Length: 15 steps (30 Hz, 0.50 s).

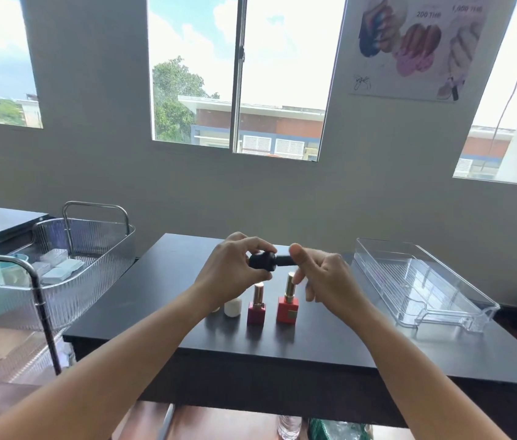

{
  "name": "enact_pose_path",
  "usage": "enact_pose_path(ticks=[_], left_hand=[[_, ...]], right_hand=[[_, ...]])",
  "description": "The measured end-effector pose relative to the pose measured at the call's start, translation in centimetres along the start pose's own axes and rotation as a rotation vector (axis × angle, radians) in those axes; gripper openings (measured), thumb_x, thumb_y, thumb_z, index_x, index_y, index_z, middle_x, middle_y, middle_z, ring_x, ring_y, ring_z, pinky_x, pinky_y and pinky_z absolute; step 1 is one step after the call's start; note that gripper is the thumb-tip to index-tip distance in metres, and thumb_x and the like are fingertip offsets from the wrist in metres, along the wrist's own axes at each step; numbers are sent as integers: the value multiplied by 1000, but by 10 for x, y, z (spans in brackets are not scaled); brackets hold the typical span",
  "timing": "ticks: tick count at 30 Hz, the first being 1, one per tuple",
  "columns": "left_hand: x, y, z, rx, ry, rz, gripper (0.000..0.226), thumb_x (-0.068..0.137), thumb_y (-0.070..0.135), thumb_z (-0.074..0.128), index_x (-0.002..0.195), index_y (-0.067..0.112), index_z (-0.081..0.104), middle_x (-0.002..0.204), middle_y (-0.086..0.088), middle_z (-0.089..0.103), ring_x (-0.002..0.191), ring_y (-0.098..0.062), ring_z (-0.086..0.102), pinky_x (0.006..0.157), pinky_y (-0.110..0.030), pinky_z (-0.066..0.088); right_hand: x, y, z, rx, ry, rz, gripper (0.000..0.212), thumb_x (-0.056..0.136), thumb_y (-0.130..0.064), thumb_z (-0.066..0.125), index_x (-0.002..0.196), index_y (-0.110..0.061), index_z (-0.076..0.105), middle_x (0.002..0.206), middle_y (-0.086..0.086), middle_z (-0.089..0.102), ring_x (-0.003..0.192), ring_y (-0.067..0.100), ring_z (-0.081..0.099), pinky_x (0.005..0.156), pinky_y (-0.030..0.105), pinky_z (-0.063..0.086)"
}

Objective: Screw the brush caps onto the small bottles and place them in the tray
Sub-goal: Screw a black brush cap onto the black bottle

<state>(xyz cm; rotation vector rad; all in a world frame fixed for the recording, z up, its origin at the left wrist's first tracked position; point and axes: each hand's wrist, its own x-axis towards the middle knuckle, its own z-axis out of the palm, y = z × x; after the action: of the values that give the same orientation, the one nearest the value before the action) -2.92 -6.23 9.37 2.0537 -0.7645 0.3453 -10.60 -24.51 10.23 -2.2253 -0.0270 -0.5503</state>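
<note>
Head view, nearest first: two bare forearms reach out over the front edge of the dark table and meet above its middle. Just beyond the wrists stands a short row of small items: a white bottle, a magenta bottle and a red bottle, the last two already wearing gold caps and waiting upright, probably so they can be lifted straight into the tray. Above them the left hand pinches a black bottle held sideways, fingers closed around its body to keep it from turning. The right hand has thumb and fingers closed on a black cap that meets the bottle's neck end-on, a grip suited to twisting; whether the thread has caught cannot be told. Farther right, well apart from the hands, the clear tray sits without bottles, its open top ready for them. Off the table's left side stands a ribbed cart basket.
</note>
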Motion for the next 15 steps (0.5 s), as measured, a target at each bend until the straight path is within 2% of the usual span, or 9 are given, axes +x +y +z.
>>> enact_pose_path(ticks=[1, 2, 4, 5, 7, 8, 10, 12, 15], left_hand=[[0, -1, 0, -3, 3, -5, 42, 66, 21, 86, 96, 46, 70, 98, 12, 57, 68, -2, 55, 72, -17, 43], [1, -1, 0, -6, 5, -9, 42, 66, 21, 86, 95, 46, 70, 98, 12, 57, 69, -2, 56, 71, -17, 43], [1, -3, 1, -5, 4, -11, 42, 65, 21, 86, 95, 46, 70, 97, 13, 57, 68, -1, 56, 70, -15, 41], [1, -3, 1, -2, 0, -10, 42, 65, 20, 86, 95, 45, 70, 97, 14, 57, 67, -1, 56, 69, -14, 41], [1, -4, 3, 8, -4, -5, 42, 65, 21, 86, 95, 46, 70, 96, 15, 56, 66, 1, 55, 68, -12, 39], [0, -4, 4, 11, -1, -1, 43, 65, 21, 85, 96, 47, 70, 95, 16, 56, 66, 2, 55, 68, -11, 39], [-1, -4, 5, 12, 2, 9, 44, 66, 21, 85, 96, 48, 69, 95, 16, 56, 68, 4, 55, 68, -10, 38], [-1, -4, 5, 21, 3, 20, 44, 66, 22, 85, 95, 50, 68, 94, 17, 54, 69, 6, 55, 67, -10, 37], [-1, -5, 5, 34, 7, 14, 44, 66, 22, 85, 95, 50, 68, 94, 19, 54, 67, 3, 55, 67, -10, 37]], right_hand=[[-1, 2, 1, -23, -4, -36, 52, 77, -75, 54, 110, -37, 66, 71, -5, 70, 55, 9, 66, 66, 31, 55], [-1, 4, 2, -40, 4, -66, 49, 79, -60, 66, 121, -36, 57, 81, -7, 69, 61, 9, 66, 71, 33, 56], [-2, 5, 5, -55, 57, -112, 33, 84, -32, 73, 113, -33, 57, 85, -9, 68, 64, 11, 65, 74, 39, 57], [-3, 5, 6, -49, 86, -130, 23, 86, -25, 72, 105, -32, 60, 83, -9, 68, 62, 12, 65, 73, 41, 57], [-2, 2, 5, -28, 119, -129, 7, 88, -24, 69, 94, -26, 65, 74, -7, 72, 56, 7, 63, 69, 40, 57], [-2, 0, 5, -23, 124, -120, 5, 90, -28, 67, 89, -23, 68, 70, -6, 73, 51, 5, 60, 65, 39, 57], [-2, -2, 3, -51, 139, -97, 31, 92, -43, 60, 76, -18, 70, 60, -5, 72, 43, 4, 55, 62, 40, 56], [-2, -6, 2, -117, 138, -58, 56, 92, -58, 49, 61, -16, 68, 52, -6, 69, 41, 3, 55, 65, 39, 57], [-2, -9, 1, -212, 84, 27, 78, 88, -74, 29, 55, -16, 68, 47, -10, 66, 40, -1, 56, 73, 38, 57]])
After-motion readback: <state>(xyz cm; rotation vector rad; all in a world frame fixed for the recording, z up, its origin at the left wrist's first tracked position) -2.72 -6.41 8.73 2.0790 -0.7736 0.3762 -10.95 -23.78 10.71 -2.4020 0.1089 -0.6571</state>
